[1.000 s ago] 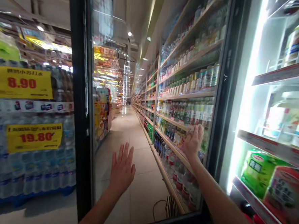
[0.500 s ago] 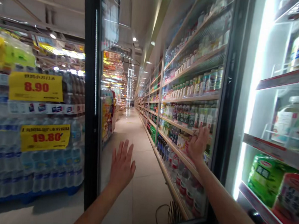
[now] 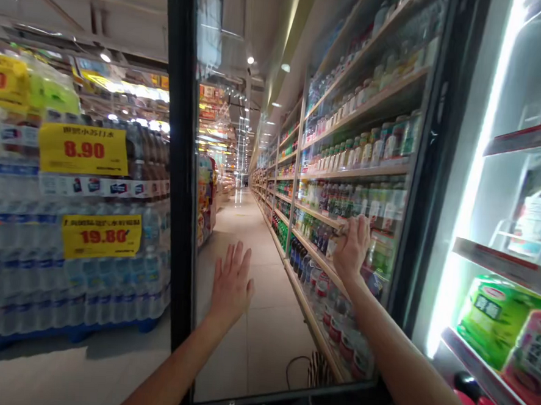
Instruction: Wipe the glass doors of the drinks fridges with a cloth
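A tall glass door in a black frame stands in front of me. My left hand is raised at the glass, palm away from me, fingers stretched and thumb apart. To its right, and a little higher, my right hand is also at the glass. Its fingers are bent forward and slightly apart; the fingertips are partly hidden, and I see nothing held in it. Whether either palm touches the glass I cannot tell. Rows of bottles and cans on shelves show in the glass behind my right hand.
On the right is a lit fridge with shelves, holding a green package and a pink one. Stacked packs of water bottles with yellow price signs stand on the left. An aisle floor runs back in the glass.
The view has swung slightly left, so the scene sits further right. My right hand has moved left across the glass. My left hand keeps nearly the same place and shape.
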The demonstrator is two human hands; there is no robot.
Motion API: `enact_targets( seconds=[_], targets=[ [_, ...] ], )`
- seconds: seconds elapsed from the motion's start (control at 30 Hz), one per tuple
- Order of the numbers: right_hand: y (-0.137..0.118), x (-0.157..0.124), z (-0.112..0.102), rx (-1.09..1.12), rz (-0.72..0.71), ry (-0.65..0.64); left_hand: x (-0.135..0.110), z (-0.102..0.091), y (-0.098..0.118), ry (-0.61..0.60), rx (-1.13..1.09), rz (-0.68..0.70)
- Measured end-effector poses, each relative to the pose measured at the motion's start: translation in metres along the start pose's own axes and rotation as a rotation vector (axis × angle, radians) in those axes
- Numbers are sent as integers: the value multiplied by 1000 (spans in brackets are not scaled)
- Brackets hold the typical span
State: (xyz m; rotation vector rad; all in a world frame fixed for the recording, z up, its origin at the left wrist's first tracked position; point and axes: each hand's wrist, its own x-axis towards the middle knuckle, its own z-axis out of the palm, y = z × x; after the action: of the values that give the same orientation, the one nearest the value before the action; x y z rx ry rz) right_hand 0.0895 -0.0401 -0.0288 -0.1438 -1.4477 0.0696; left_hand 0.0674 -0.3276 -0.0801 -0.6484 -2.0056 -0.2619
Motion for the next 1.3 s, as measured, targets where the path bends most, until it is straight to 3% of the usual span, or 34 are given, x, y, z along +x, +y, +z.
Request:
enact_targets(
  seconds=[0.1,0.23,0.3,0.37,0.5,0.57,0.63,0.77,0.87,0.93,1.03,1.1,1.17,1.3],
  targets=[
    [-28,-1,7,41,-37,-13,1,-1,2,-7,-11,-16],
    [-91,-32,11,132,-418,-221,1,1,1,4,-9,-4],
    [-102,-40,10,146,-545,-294,1,1,-2,8,-3,17],
    [-93,-34,8,125,-513,-262,-1,1,-6,14,-3,33],
    [-52,-3,9,60,-167,-42,-5,-1,-15,56,5,-13],
    [-49,2,11,57,-99,-2,-5,-2,-18,60,12,-37],
    [-65,-9,12,77,-141,-48,-5,-3,-20,52,10,-43],
    [-123,-54,12,180,-401,-259,-6,-5,-23,51,9,-24],
    [-139,-64,11,231,-562,-332,-10,-6,-31,56,12,0],
    [-131,-51,12,211,-487,-280,-14,-7,-37,65,18,-5],
    [-114,-23,19,153,-212,-109,-19,-6,-42,61,18,-12],
    [-117,-16,23,140,-131,-65,-21,-5,-42,52,2,-10],
    [-133,-27,24,164,-181,-106,-24,-6,-42,54,-21,-10],
    [-180,-73,21,270,-514,-290,-31,-18,-49,82,-36,-1]
  ],
)
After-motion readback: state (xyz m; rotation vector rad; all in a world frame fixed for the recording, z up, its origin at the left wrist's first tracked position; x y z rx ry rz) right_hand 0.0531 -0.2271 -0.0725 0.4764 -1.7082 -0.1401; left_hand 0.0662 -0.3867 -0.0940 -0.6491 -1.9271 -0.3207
